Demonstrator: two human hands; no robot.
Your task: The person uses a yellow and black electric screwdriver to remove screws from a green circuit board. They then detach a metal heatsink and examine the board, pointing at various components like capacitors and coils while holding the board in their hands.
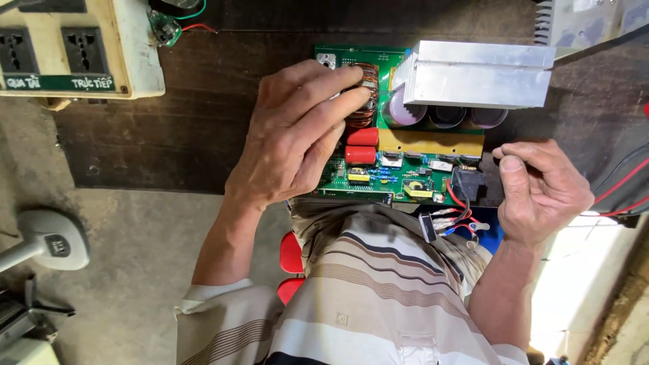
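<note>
hands on board

board lies on the dark bench, just beyond our striped shirt. our left hand rests on it, fingers spread flat, touching the copper coil. our right hand, at the board's right edge, pinches thumb to fingers; we cannot tell on what.

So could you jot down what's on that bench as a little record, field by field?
Setting: dark wooden bench seen from above
Main item: green circuit board with a copper coil, red capacitors and an aluminium heat sink
Left hand: resting on the board, fingertips on the coil
Right hand: at the board's right edge, thumb and fingers pinched; what they pinch is unclear
Wires: red, blue and black bundle at the board's near edge
Nearby: cream socket box, top left
</note>
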